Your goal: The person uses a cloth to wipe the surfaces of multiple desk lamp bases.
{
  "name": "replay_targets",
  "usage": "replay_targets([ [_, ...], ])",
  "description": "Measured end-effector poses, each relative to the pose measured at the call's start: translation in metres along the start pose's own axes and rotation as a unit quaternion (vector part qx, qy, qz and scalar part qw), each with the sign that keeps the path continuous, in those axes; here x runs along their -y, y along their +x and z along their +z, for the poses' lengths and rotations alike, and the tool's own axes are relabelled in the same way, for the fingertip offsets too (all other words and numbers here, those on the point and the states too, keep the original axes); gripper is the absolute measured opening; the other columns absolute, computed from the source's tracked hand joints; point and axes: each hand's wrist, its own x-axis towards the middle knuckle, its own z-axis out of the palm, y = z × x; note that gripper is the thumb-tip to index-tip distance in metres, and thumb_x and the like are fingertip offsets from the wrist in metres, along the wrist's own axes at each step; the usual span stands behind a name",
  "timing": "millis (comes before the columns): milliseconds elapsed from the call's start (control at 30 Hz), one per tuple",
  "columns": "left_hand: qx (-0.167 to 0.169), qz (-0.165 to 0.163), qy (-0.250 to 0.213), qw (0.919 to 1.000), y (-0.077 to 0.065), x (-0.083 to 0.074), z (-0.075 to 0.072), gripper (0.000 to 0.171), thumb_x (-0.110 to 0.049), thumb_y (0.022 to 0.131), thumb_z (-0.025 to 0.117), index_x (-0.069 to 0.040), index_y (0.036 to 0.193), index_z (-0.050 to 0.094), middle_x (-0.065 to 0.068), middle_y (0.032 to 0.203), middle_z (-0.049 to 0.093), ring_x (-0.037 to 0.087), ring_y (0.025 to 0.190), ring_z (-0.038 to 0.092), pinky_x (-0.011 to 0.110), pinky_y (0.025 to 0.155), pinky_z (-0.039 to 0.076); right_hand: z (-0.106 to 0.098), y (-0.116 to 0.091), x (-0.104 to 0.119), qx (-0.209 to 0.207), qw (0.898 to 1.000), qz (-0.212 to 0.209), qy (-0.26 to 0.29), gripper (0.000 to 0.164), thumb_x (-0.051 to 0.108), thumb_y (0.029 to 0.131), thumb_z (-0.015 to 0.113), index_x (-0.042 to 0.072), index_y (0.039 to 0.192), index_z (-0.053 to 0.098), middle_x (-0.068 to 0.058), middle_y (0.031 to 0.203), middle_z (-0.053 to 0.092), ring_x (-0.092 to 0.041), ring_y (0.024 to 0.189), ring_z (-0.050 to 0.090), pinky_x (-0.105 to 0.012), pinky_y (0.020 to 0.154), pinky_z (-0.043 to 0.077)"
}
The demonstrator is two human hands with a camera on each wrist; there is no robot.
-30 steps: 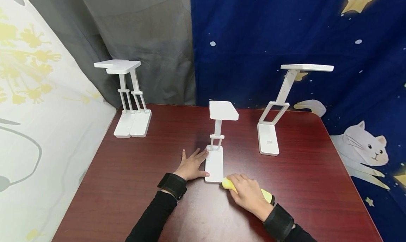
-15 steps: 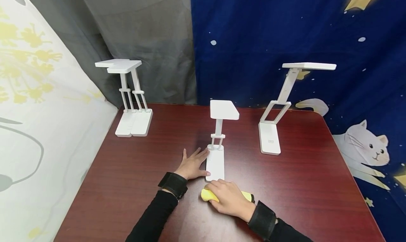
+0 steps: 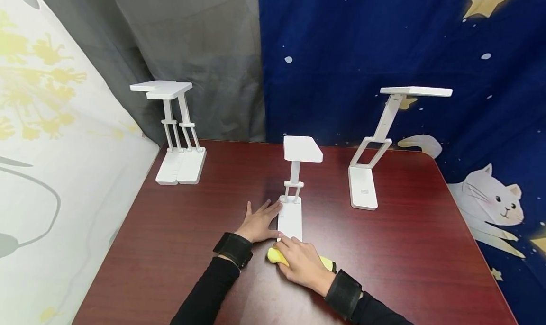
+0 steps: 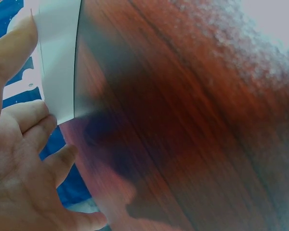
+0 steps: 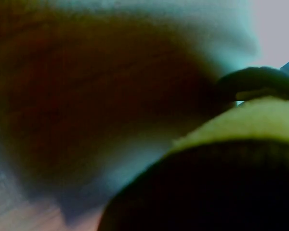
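A white folding desk lamp (image 3: 290,216) stands at the middle of the table, its flat head (image 3: 303,149) raised on a jointed stem. My left hand (image 3: 258,224) lies at the left side of its base, fingers spread, with the thumb and fingertips touching the edge. The left wrist view shows that hand against the white base (image 4: 59,62). Just in front of the base, my right hand (image 3: 304,263) grips a soft-looking yellow thing (image 3: 276,256) with a rounded left end and a dark right end. In the right wrist view its yellow surface (image 5: 250,118) looks fuzzy; the palm hides its middle.
Two white lamps (image 3: 191,166) stand side by side at the table's back left. Another lamp (image 3: 362,187) is at the back right. Behind the dark red table (image 3: 409,249) hang a grey curtain (image 3: 204,40) and a blue one (image 3: 341,40).
My right hand has slid the yellow thing left, from the base's front right corner to directly before its front edge, lately a little farther forward. My left hand has stayed at the base.
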Motion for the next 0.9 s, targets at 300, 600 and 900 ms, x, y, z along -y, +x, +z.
replay_targets([
  [300, 0.005, -0.003, -0.005, 1.0000, 0.000, 0.000, 0.001, 0.085, -0.039, 0.089, 0.081, -0.009, 0.159, 0.045, 0.005, 0.169, 0.040, 0.034, 0.158, 0.033, 0.081, 0.120, 0.007, -0.003, -0.009, -0.003, 0.002, 0.999, 0.037, 0.009, 0.042, 0.024, 0.072, 0.088, 0.016, 0.109, 0.070, 0.004, 0.093, 0.063, -0.016, 0.075, 0.062, -0.029, 0.050, 0.049],
  [600, 0.007, -0.008, -0.013, 0.9999, 0.001, -0.001, -0.001, 0.085, -0.039, 0.089, 0.082, -0.009, 0.159, 0.045, 0.005, 0.168, 0.040, 0.034, 0.158, 0.032, 0.080, 0.121, 0.006, -0.006, -0.016, -0.008, -0.013, 0.999, 0.050, 0.017, 0.039, 0.021, 0.070, 0.088, 0.015, 0.105, 0.070, 0.005, 0.089, 0.062, -0.015, 0.078, 0.065, -0.030, 0.052, 0.051],
  [900, 0.009, -0.012, -0.012, 0.9998, 0.001, -0.001, -0.001, 0.085, -0.038, 0.089, 0.082, -0.009, 0.160, 0.044, 0.005, 0.168, 0.040, 0.034, 0.159, 0.032, 0.080, 0.121, 0.006, -0.008, -0.021, -0.012, -0.014, 0.998, 0.062, 0.023, 0.039, 0.018, 0.070, 0.087, 0.015, 0.105, 0.070, 0.005, 0.089, 0.063, -0.015, 0.082, 0.067, -0.029, 0.053, 0.051],
])
